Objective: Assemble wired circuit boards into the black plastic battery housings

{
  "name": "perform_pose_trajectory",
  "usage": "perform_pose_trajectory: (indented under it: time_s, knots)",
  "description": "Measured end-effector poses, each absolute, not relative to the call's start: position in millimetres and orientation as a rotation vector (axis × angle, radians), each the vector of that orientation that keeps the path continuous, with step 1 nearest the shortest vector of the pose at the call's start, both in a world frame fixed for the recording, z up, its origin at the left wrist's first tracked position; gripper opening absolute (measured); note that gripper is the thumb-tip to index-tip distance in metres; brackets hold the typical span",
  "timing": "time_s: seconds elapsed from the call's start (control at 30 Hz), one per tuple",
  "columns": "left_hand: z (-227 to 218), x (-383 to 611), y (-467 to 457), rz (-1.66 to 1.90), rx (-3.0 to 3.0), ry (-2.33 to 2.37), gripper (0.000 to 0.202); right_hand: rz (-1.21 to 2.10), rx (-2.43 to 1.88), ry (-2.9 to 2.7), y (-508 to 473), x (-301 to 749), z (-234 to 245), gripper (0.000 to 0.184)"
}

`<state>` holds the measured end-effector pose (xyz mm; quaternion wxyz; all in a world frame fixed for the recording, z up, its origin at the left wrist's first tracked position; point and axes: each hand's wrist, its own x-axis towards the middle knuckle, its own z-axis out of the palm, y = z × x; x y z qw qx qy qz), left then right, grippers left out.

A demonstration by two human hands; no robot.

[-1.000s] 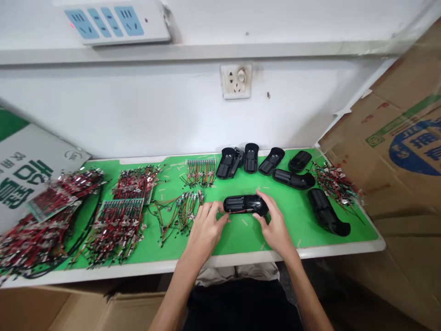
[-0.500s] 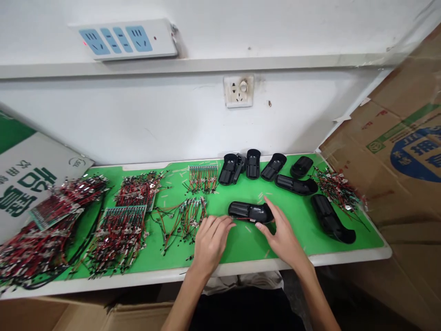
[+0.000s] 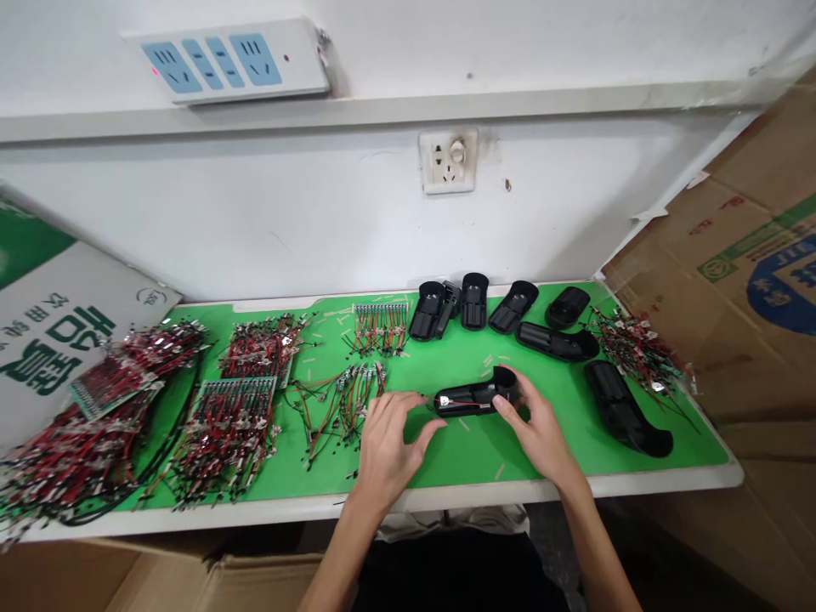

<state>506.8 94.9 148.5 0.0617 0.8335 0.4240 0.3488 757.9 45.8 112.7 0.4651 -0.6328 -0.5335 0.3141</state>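
A curved black plastic shell [image 3: 470, 396] lies hollow side up on the green mat, near its front edge. A thin red wire with a small white tab [image 3: 444, 400] runs along it. My right hand [image 3: 541, 432] grips the shell's curved right end, thumb on the near rim and fingers behind. At the other end, my left hand [image 3: 390, 435] has thumb and forefinger spread apart, with nothing visible between them. Left of that hand lies a loose cluster of small circuit boards with orange and black wires [image 3: 348, 404].
More black shells [image 3: 473, 302] stand at the back, and another [image 3: 621, 412] lies at right. Heaps of wired boards [image 3: 223, 442] cover the left side; a tangled wire bundle [image 3: 637, 353] sits far right. Cardboard [image 3: 720, 340] walls the right, and a printed box [image 3: 76, 314] leans at left.
My left thumb and fingers have parted at the shell's left end. My right hand has closed on the curved end. The white tab now shows on the shell. The view has shifted slightly.
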Motion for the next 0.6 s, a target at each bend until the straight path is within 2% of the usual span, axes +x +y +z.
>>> perform_pose_trajectory:
  time_s: [0.13,0.3,0.43,0.6]
  knots:
    - [143.0,510.4,98.6,1.009,2.477,1.213,0.017,0.745,-1.573,-1.264,45.6,753.8,109.2,0.063]
    - [138.4,509.1,105.6,0.991,2.454,1.119,0.019,0.753,-1.552,-1.234,46.6,753.1,112.5,0.06]
    - [143.7,505.8,107.6,0.98,2.461,1.103,0.02,0.786,-1.508,-1.194,47.2,754.2,114.7,0.055]
    - [156.0,507.2,104.4,1.027,2.512,1.085,0.01,0.839,-1.51,-1.109,45.6,754.1,113.5,0.05]
